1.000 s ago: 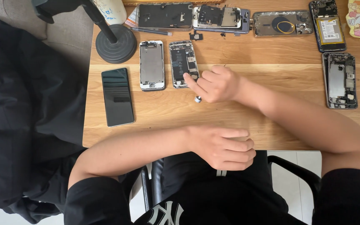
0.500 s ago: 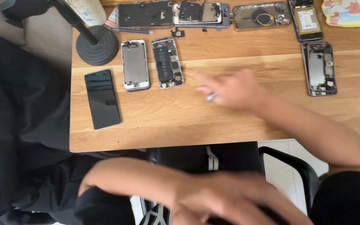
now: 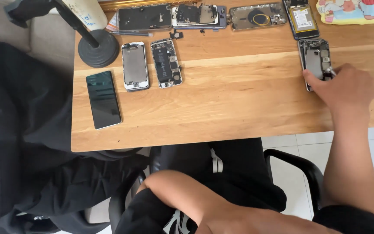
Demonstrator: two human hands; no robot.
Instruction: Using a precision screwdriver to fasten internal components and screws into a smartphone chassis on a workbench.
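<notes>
The opened phone shell (image 3: 316,60) is lying at the right end of the wooden surface (image 3: 239,95), just below a phone with a yellow battery (image 3: 301,18). The right hand (image 3: 347,86) is resting on the shell's lower right side, its grip curled together and pinching a small silvery tool (image 3: 330,71), whose tip is showing above the knuckles. One finger is stretching left along the shell's lower edge, touching it. How tightly the grip is closing cannot be told, as the back of the hand is hiding the fingertips.

The left hand (image 3: 243,223) is lying low at the bottom edge of the view, over the lap, well apart from the surface; its grip is cut off, so I cannot tell its state.

Far to the left, two more opened phones (image 3: 152,65) are lying side by side, with a dark phone (image 3: 104,99) face up beside them and a round black stand base (image 3: 98,47) above it.
</notes>
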